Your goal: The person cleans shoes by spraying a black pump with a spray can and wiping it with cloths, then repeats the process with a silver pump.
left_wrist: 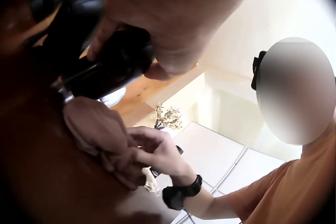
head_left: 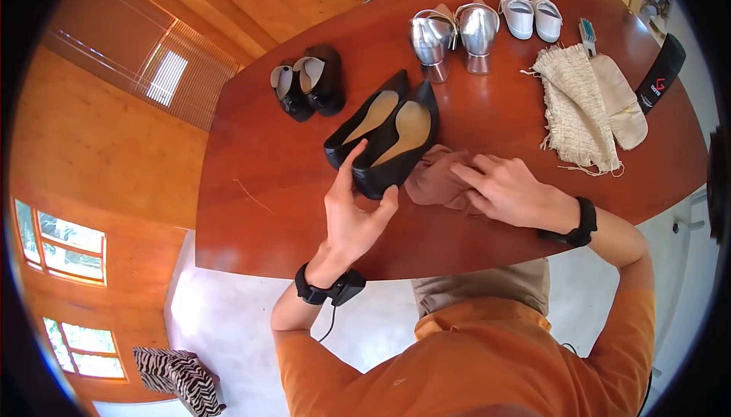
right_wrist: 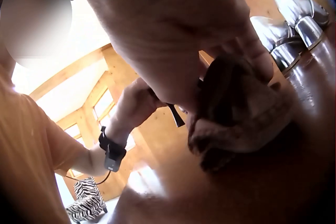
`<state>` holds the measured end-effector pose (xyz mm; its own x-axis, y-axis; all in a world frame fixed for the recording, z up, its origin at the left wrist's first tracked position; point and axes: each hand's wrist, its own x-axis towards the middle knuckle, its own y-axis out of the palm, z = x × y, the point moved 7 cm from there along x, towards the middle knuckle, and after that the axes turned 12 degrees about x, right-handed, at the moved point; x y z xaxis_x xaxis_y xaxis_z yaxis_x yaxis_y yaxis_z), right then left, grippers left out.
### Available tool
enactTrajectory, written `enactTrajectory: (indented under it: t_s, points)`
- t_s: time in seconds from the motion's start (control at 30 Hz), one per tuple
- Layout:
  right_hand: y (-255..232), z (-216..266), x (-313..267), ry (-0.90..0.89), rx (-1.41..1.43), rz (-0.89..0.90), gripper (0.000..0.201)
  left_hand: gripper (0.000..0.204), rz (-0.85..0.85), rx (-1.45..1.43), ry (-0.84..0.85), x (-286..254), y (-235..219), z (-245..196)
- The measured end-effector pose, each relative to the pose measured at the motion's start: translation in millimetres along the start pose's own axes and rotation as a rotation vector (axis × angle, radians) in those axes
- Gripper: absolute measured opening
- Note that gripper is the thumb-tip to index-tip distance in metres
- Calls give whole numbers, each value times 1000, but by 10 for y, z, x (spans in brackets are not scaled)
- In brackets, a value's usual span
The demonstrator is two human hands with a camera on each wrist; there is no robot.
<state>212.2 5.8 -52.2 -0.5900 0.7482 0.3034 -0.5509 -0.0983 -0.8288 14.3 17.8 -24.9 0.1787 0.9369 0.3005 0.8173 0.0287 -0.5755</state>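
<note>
Wood-panelled walls and a pale floor surround a dark red wooden table point(head_left: 251, 211). Head view: the left hand point(head_left: 352, 215) grips the heel end of a black pump point(head_left: 396, 146), thumb on one side, fingers curled round the other; its mate point(head_left: 362, 124) lies touching it. The right hand point(head_left: 506, 188) presses a brown cloth point(head_left: 434, 181) to the tabletop just beside that heel, fingers bent onto the fabric. Also on the table: small black shoes point(head_left: 308, 80), silver heeled shoes point(head_left: 453, 36), white shoes point(head_left: 531, 15), a cream woven cloth point(head_left: 579, 108), a brush point(head_left: 587, 36) and a black case point(head_left: 661, 74). Judgement: hold the heel steady and gather the cloth into a firm pad before wiping, or it may drag loose.

Left wrist view: fingers wrap the pump's dark body; the right hand pinches bunched cloth below.

Right wrist view: cloth bunched under the fingers, silver shoes beyond; a zebra-print chair point(right_wrist: 86, 203) stands on the floor.
</note>
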Motion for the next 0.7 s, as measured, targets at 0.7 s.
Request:
enactTrajectory:
  t_s: [0.7]
  points:
    - [-814, -1116, -359, 443, -360, -211, 12, 74, -72, 508, 114, 77, 26, 152]
